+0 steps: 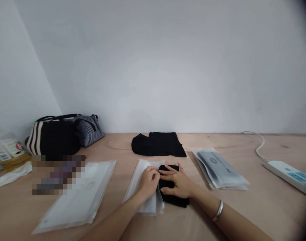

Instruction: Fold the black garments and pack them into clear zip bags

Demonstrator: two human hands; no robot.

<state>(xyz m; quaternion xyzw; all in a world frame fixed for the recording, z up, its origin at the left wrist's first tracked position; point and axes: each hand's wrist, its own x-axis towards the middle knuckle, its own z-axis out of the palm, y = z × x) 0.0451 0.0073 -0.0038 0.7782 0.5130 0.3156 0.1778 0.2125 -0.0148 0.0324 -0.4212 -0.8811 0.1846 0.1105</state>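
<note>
In front of me lies a frosted plastic zip bag, its opening facing right. My left hand is closed, with its fingertips pinching the bag's edge at the opening. My right hand lies flat with fingers spread on a folded black cloth. The cloth's left side meets the bag's opening; how far it reaches inside is hidden by the hands and the bag edge. A silver bangle is on my right wrist.
Behind lies another black fabric piece. Filled zip bags lie to the right, near a white power strip. On the left are more frosted bags, a blurred-out item, a black bag, a striped bag and a plastic-wrapped package.
</note>
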